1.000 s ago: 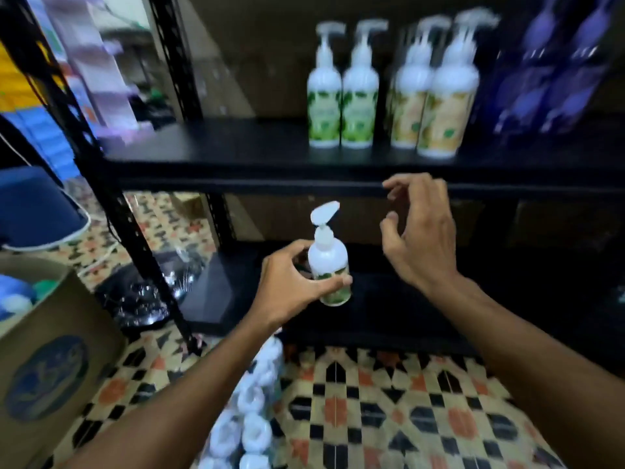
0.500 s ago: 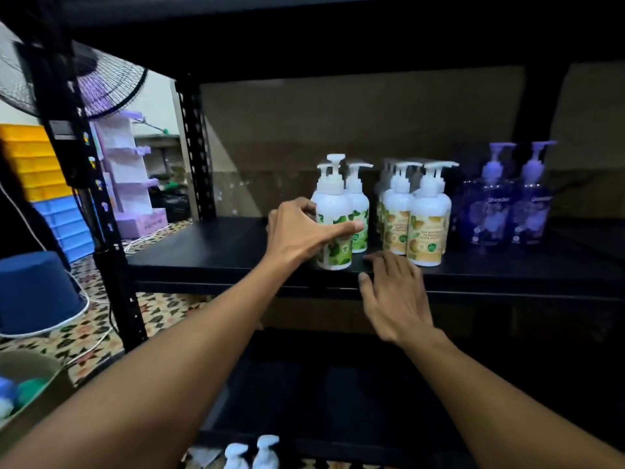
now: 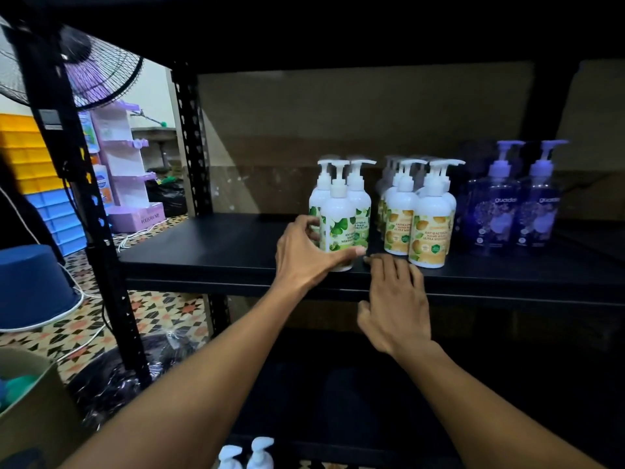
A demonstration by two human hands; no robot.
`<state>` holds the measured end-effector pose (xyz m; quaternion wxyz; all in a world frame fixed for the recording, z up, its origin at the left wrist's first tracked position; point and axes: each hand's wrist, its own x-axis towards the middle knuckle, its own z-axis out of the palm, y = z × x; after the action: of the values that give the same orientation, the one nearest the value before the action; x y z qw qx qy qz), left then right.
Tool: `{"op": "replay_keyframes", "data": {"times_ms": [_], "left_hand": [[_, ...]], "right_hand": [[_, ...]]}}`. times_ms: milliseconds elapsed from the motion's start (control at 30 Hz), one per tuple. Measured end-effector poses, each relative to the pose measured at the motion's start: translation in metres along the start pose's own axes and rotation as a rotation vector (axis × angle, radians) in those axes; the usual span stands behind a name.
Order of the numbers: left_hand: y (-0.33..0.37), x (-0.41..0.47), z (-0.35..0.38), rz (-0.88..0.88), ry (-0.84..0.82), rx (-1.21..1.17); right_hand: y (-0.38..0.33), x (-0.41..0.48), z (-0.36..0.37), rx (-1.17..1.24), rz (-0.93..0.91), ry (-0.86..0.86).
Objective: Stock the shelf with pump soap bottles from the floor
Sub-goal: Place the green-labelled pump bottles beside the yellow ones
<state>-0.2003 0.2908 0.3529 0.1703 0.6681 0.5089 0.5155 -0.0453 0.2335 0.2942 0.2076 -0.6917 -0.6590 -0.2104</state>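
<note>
Pump soap bottle [image 3: 338,228] with green label is gripped by the left hand [image 3: 304,255], upright on the shelf [image 3: 209,245] before two like bottles [image 3: 359,198]. The right hand [image 3: 395,299] is laid flat on the shelf edge. Two floor bottles [image 3: 247,456] are judged left to stock.

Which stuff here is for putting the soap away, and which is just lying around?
For the job: green-label soap bottle, held by the left hand; shelf; right hand resting on its edge; two pump bottles on the floor.
Lying about: fan; blue tub; cardboard box; purple stand.
</note>
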Motion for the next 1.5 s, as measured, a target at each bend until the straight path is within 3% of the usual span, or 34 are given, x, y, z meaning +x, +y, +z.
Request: {"op": "replay_keyframes", "data": {"times_ms": [300,600,1500], "left_hand": [[-0.009,-0.005,-0.008,0.006,-0.084,-0.078],[-0.007,-0.008,-0.005,-0.015,-0.025,-0.110],[0.011,0.002,0.021,-0.152,0.075,0.087]], "right_hand": [[-0.001,-0.002,-0.005,-0.035,-0.013,-0.014],[-0.003,-0.002,-0.005,-0.051,0.012,-0.009],[-0.007,-0.001,-0.007,-0.081,0.027,-0.020]]}}
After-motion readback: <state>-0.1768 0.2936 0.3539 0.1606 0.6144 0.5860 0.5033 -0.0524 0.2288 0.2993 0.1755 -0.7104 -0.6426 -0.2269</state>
